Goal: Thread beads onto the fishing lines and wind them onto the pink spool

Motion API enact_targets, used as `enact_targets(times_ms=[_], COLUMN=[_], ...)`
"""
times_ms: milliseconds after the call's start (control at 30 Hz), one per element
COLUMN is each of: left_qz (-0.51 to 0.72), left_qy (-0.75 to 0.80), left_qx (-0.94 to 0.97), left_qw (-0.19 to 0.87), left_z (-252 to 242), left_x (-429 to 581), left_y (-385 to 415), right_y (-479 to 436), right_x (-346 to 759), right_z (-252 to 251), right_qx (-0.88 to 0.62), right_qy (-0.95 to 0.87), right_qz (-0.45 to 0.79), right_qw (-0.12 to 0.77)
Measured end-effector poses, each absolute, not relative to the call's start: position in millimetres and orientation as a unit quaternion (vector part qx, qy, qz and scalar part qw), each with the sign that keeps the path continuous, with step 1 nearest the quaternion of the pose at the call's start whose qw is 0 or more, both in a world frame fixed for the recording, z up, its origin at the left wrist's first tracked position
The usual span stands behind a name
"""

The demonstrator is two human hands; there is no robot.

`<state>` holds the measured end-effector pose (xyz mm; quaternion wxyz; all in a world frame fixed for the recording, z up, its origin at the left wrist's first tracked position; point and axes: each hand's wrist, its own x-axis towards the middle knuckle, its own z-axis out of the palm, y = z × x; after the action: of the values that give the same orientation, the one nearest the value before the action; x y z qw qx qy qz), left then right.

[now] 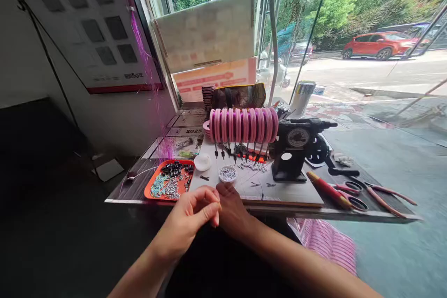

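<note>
My two hands meet at the near edge of the desk (132, 176), just this side of the white bowl (228, 181) of small silvery beads, which sits so close in front that I judge it is placed there for easy picking. My left hand (197, 216) has its thumb and forefinger drawn together as if in a pinch, the grip that something tiny calls for, but whatever may lie between them is too small to make out. My right hand (232, 209) shows its back, fingers curled and hidden, so I cannot tell whether it grasps anything. Left of the bowl, the orange tray (147, 190) holds black, teal and silvery pieces in loose heaps, probably to keep them from rolling and mixing. The pale board (300, 193) under the bowl likely makes small dark bits easier to spot. Behind the bowl, pink spools (243, 125) stand side by side in a row reaching out from the black winder (289, 163), with dark pieces hanging below, perhaps so that each stays separate. Scissors (362, 206) and pliers (382, 201) lie at the right end, clear of the beads yet seemingly within reach.
</note>
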<state>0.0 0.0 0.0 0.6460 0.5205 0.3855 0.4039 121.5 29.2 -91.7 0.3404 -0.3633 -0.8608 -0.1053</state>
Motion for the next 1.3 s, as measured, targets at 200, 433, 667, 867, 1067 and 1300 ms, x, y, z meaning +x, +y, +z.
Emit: enact_targets(times_ms=[200,433,667,867,1067,1300], left_qz=[0.440,0.487,0.497,0.488,0.459,0.531], left_qy=[0.328,0.188,0.185,0.214,0.278,0.287], left_qx=[0.285,0.005,-0.046,-0.109,-0.169,0.131], left_qw=[0.786,0.853,0.846,0.839,0.826,0.787], left_z=[-26,-59,-61,-58,-49,-59], left_x=[5,42,47,51,53,29], left_y=[8,-32,-35,-39,-45,-52], right_y=[-41,-49,-47,-48,-53,-22], right_x=[153,163,160,158,156,192], right_z=[-57,-41,-51,-58,-61,-19], right_qx=[-0.309,-0.442,-0.441,-0.454,-0.398,-0.479], right_qy=[-0.815,-0.445,-0.477,-0.620,-0.769,-0.803], right_qz=[0.242,0.527,0.519,0.377,0.076,-0.047], right_qw=[0.426,0.573,0.555,0.518,0.494,0.352])
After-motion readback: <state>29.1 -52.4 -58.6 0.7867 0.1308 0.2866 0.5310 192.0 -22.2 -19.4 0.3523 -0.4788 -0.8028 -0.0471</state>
